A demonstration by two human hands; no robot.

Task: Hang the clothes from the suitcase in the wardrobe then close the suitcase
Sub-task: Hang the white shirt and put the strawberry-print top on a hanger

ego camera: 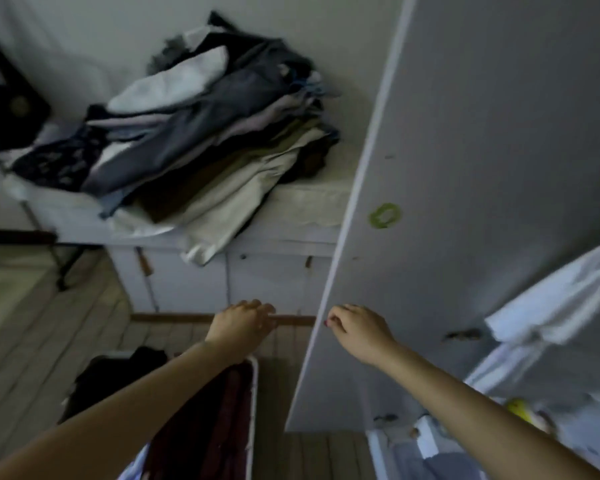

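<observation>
The open suitcase [254, 382] lies on the floor at the bottom, with dark red and black clothes [208, 420] inside. The grey wardrobe door [465, 168] stands open on the right. A white garment [551, 306] hangs inside the wardrobe at the far right. My left hand [243, 323] reaches forward above the suitcase, fingers loosely curled, holding nothing. My right hand [357, 327] is at the wardrobe door's edge with curled fingers; whether it grips the edge is unclear.
A pile of folded clothes [205, 126] lies on a white cabinet [267, 271] ahead. A dark bag [7, 98] hangs at the far left. Tiled floor [49, 341] stretches to the left. A green sticker [385, 215] marks the door.
</observation>
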